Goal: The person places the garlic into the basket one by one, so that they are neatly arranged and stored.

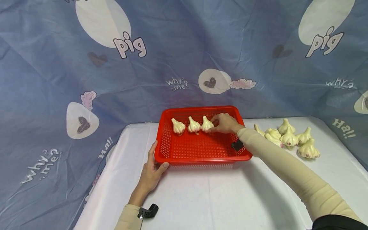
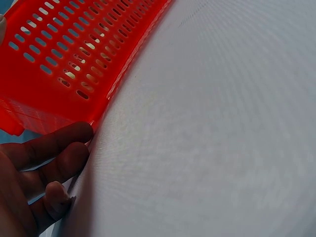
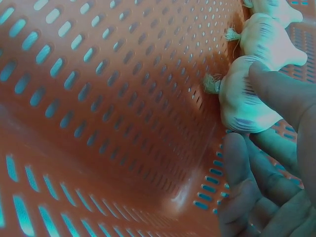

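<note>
The right hand (image 1: 225, 123) has its grip round a garlic bulb (image 1: 206, 126) inside the red plastic basket (image 1: 198, 160), whose near-left corner the left hand (image 1: 150, 175) grasps. A sideways brush on release could topple the neighbouring bulb (image 1: 194, 126); a left-hand tug could jolt both.

The basket (image 1: 198, 160) is showing red, its garlic bulbs (image 1: 194, 126) cream tinged pink. At twelve o'clock, blue fabric (image 1: 172, 48) is displaying white ovals (image 1: 221, 80) and dark hearts (image 1: 210, 83).
</note>
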`<state>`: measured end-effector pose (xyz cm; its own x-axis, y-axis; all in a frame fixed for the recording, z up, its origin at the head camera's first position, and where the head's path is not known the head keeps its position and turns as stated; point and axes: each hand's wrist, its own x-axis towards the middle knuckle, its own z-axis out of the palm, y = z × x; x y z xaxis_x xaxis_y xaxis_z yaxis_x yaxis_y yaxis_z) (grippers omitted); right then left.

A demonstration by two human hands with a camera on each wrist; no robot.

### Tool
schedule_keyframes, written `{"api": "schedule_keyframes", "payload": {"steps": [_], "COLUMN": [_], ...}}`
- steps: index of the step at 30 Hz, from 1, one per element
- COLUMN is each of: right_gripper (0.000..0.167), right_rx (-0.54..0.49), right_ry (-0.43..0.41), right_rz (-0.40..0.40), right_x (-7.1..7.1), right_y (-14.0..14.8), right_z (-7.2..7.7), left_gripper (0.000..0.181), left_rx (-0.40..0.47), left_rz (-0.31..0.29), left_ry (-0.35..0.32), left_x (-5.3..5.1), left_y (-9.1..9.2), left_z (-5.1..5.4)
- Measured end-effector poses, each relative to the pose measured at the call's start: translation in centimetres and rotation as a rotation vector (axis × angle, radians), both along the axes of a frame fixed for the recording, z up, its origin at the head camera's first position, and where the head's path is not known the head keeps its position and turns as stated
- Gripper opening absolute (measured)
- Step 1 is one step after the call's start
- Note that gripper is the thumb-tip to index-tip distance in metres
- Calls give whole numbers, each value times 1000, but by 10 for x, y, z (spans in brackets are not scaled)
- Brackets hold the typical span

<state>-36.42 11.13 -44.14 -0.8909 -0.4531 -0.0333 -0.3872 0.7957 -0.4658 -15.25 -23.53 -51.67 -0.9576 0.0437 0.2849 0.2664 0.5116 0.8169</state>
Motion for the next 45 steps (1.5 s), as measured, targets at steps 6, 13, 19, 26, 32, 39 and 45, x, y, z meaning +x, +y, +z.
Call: {"api": "schedule_keyframes", "payload": {"steps": [6,13,19,26,32,39,45], "right_gripper": [50,51,53,60,59,57,53], "right_rx": [4,16,18,-15,-50,-49,-72], "right_ry": [-25,-42,-35,7,41,72,88], "right_rz": [-12,-18,-19,8,11,2,-48], "right_x": [5,9,11,13,22,34,45], "right_y": [4,8,12,20,33,63,102], "right_z": [1,0,3,23,54,82,91], "left_gripper": [97,97,96,97,97,97,98], "left_rx": [-7,-18,-17,-14,-13,-10,0], "left_rz": [-2,-8,-15,-19,-15,7,17], "left_ry": [-3,-10,-12,-9,-13,-11,-16], "left_x": [1,1,0,-1,-1,-2,0], "left_y": [3,5,6,7,6,4,1], "left_z": [1,-1,-3,-2,-1,2,1]}}
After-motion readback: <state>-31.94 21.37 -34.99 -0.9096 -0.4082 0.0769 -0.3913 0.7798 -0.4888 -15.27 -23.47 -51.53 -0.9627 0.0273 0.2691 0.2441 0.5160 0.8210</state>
